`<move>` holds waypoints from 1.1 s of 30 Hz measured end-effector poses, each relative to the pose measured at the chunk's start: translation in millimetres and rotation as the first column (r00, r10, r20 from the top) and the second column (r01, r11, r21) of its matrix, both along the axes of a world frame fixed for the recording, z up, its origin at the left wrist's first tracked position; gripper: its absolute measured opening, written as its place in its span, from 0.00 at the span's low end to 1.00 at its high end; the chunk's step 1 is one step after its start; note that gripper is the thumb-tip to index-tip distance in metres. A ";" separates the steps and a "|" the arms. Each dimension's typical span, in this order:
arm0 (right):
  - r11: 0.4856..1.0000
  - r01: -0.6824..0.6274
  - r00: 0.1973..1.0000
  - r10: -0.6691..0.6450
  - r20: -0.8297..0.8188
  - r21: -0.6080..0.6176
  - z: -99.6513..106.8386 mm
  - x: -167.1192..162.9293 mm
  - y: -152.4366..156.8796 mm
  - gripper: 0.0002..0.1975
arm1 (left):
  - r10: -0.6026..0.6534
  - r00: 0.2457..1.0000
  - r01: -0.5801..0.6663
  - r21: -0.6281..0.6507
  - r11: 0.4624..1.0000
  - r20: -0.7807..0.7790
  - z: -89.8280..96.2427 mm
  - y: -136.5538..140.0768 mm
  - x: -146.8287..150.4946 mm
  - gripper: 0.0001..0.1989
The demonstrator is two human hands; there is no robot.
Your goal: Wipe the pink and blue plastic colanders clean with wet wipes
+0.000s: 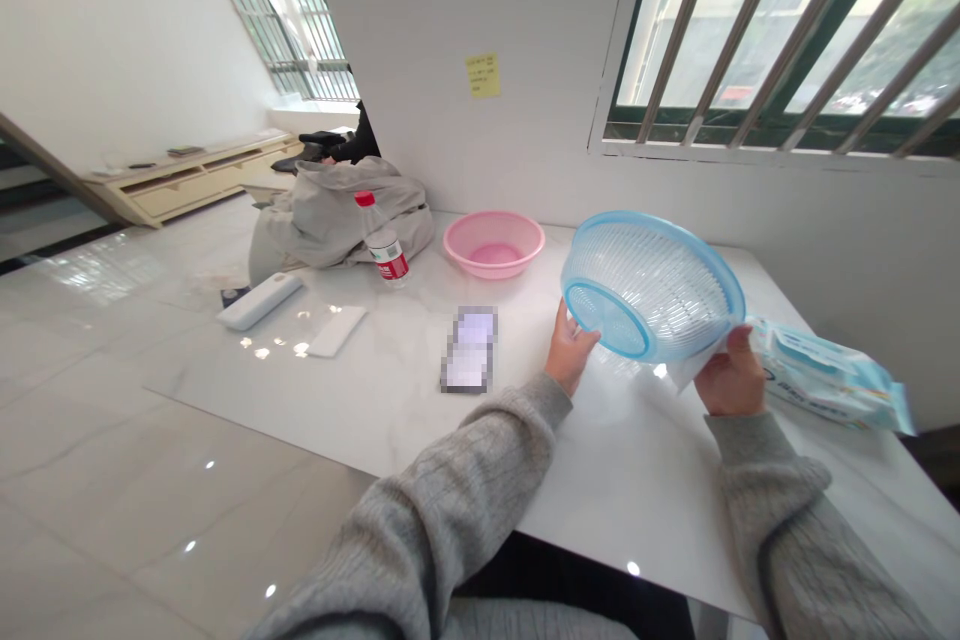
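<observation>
A blue plastic colander [652, 285] is tilted above the white table, its round base turned toward me. My left hand [570, 350] grips it at the base's left edge, thumb on the near side. At the lower right of its rim, my right hand [733, 375] pinches a white wipe [694, 365] against the plastic. The wipe hangs down just left of the fingers, and the fingertips behind it are hidden. Right beside that hand lies a light blue pack of wet wipes [829, 375].
On the table [405, 390] are a pink basin [495, 250], a blurred-out phone [470, 350], a red-capped bottle [384, 245], a grey bag [337, 210], a long white case [261, 301] and a flat white object [337, 331]. A wall and barred window stand behind.
</observation>
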State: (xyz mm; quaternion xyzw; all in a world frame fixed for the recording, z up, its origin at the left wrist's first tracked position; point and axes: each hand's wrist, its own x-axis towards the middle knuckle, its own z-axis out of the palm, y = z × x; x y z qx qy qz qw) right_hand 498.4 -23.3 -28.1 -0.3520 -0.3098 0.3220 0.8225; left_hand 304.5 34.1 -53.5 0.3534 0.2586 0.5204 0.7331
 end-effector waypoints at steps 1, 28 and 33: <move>1.000 -0.003 1.000 0.003 0.021 0.012 2.0 -1.5 -0.4 0.21 | 0.015 1.000 -0.015 0.022 1.000 -0.006 -0.8 0.7 0.4 0.56; 0.961 0.276 0.932 -0.273 0.237 0.020 -4.0 10.2 -4.3 0.20 | 0.229 0.956 -0.154 0.352 0.923 -0.182 11.3 -4.7 -16.0 0.37; 0.935 0.355 0.773 -0.305 0.557 0.019 -2.4 12.1 -15.7 0.24 | 0.094 0.995 -0.092 0.056 0.994 -0.029 2.8 13.4 -13.4 0.34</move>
